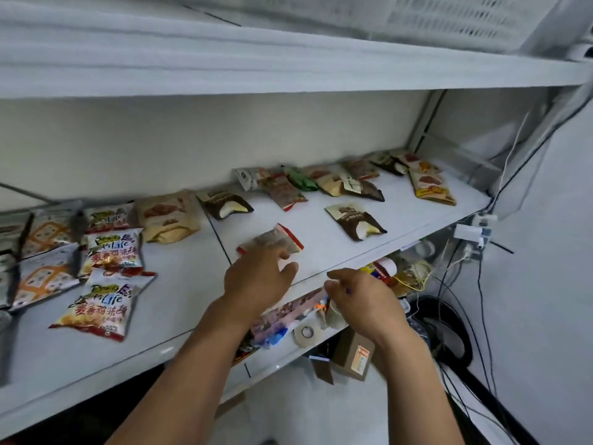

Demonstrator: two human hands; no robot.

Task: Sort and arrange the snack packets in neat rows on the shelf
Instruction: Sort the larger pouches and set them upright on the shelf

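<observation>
Snack packets lie spread over the white shelf (179, 303). On the left, red-and-yellow chip bags (99, 303) lie in a column beside grey-and-orange packets (45, 277). A tan packet (167, 220) and a brown packet (227, 205) lie behind them. More packets (321, 181) form a loose row at the back right, with a brown one (356, 221) alone in front. My left hand (256, 281) is over a red-edged packet (276, 240), fingers touching its near end; the image is blurred there. My right hand (362, 300) hovers at the shelf's front edge, fingers curled, holding nothing visible.
A lower shelf (282, 358) holds a tape roll (306, 332), wrappers and a red-labelled container (382, 268). A cardboard box (353, 351) sits below. Cables (455, 284) and a white adapter (468, 232) hang at the right. Another shelf (288, 59) runs overhead.
</observation>
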